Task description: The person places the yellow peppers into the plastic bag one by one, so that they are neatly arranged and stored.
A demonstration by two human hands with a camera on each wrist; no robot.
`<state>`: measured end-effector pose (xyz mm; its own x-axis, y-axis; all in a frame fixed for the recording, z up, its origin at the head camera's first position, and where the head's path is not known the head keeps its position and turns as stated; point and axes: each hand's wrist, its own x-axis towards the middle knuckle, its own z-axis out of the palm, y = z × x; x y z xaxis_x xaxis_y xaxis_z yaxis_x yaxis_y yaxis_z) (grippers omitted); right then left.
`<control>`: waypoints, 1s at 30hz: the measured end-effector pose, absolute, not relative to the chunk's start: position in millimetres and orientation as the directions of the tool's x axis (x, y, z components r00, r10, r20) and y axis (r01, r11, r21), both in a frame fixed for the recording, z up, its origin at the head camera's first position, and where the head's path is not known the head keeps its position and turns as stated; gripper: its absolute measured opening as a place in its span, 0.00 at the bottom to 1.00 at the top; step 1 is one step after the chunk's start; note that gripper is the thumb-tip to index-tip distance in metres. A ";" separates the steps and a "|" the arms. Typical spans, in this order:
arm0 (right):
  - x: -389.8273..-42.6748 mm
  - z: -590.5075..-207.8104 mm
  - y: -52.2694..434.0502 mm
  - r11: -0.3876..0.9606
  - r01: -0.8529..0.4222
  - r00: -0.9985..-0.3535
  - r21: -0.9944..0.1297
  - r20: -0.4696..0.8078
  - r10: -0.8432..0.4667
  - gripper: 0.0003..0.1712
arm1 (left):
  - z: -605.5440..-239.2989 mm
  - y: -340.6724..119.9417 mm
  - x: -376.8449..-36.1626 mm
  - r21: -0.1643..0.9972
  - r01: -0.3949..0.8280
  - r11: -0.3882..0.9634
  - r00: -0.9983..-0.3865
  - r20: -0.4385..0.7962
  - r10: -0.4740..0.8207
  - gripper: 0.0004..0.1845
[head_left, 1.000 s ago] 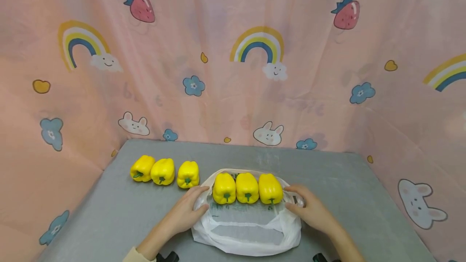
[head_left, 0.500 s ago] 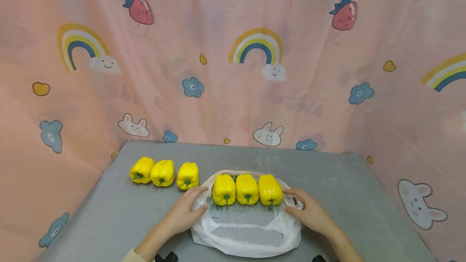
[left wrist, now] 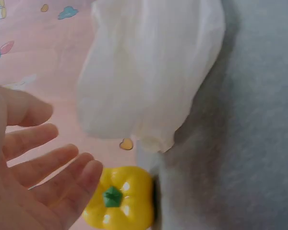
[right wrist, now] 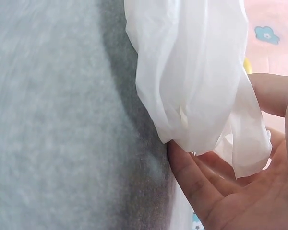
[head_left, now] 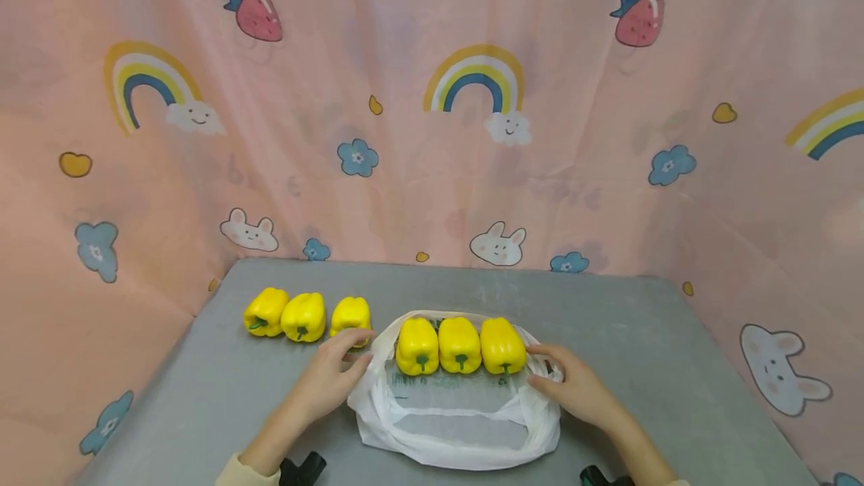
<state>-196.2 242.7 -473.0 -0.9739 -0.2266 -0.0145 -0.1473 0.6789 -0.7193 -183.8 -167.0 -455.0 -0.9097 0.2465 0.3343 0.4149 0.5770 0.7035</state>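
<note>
A white plastic bag (head_left: 466, 456) lies with its mouth spread wide, three yellow bell peppers (head_left: 460, 343) in a row inside. My left hand (head_left: 324, 377) is off the bag's left side, fingers spread and holding nothing. It is nearest to a yellow bell pepper (head_left: 350, 313) on the table, partly hidden behind the fingers in the head view. The left wrist view shows this pepper's green stem (left wrist: 112, 197) just beyond the fingertips. On the bag's right side, my right hand (head_left: 577, 388) holds the gathered plastic, its thumb and fingers (right wrist: 192, 177) on either side of it.
Two more yellow bell peppers (head_left: 304, 317) sit side by side at the table's back left. The grey table (head_left: 641, 343) ends at a pink patterned curtain (head_left: 378, 201) behind and at both sides. Dark wrist gear (head_left: 304, 469) shows at the lower edge.
My left hand has let go of the bag's left edge and moved left toward the nearest loose pepper. The right hand stays at the bag, and the peppers inside keep their places.
</note>
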 end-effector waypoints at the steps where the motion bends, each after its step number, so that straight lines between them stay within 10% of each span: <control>1: -196.4 -472.6 242.3 0.678 -0.147 -0.974 -0.720 -0.014 -0.226 0.31 | -453.8 -167.8 -183.6 0.693 0.429 0.579 -0.902 0.363 0.232 0.17; 30: -193.3 -471.9 239.6 0.687 -0.138 -0.977 -0.713 -0.017 -0.213 0.31 | -445.8 -186.2 -228.7 0.626 0.425 0.653 -0.847 0.530 0.043 0.15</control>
<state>-193.3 239.6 -471.9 -0.9769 -0.2129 -0.0165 -0.1376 0.6870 -0.7135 -228.7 -186.2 -445.8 -0.8468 0.0432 0.5302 0.4255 0.6533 0.6262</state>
